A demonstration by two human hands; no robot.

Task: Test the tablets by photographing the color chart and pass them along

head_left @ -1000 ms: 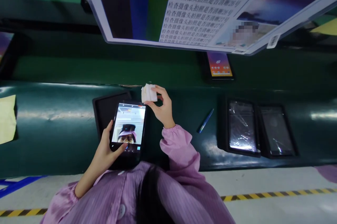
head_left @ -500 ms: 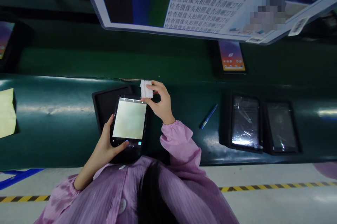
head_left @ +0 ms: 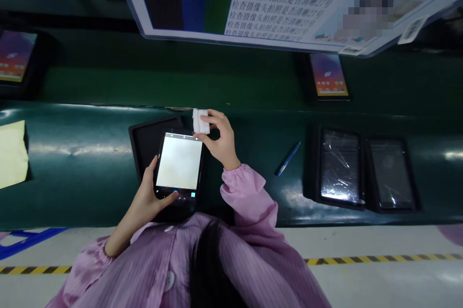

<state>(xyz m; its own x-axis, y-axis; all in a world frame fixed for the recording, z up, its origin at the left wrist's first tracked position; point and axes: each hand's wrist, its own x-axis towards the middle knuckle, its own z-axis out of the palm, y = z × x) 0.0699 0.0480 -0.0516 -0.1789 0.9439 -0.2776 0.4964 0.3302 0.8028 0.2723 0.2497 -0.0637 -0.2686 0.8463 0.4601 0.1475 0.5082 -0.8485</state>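
A black tablet (head_left: 180,161) with a bright, nearly white screen is held close to my body. My left hand (head_left: 154,192) grips its left edge, the thumb lying over the lower bezel near a blue on-screen button. At the tablet's upper right corner, my right hand (head_left: 220,140) pinches a small folded white cloth (head_left: 200,121) between thumb and fingers. The thumb is right by the corner; whether it presses on the tablet I cannot tell. Partly behind the tablet, an open black tray (head_left: 142,141) lies on the green bench.
A blue pen (head_left: 288,158) lies right of my hands. Beyond it are two film-wrapped tablets (head_left: 340,166) in black trays. Lit tablets stand on the green conveyor (head_left: 329,76) at right and far left. A yellow cloth (head_left: 12,154) lies left; a printed board (head_left: 275,4) hangs overhead.
The held tablet's screen has turned brighter and whiter. Tablets on the conveyor sit further right in view, and the whole view has shifted slightly. Both hands keep their grips.
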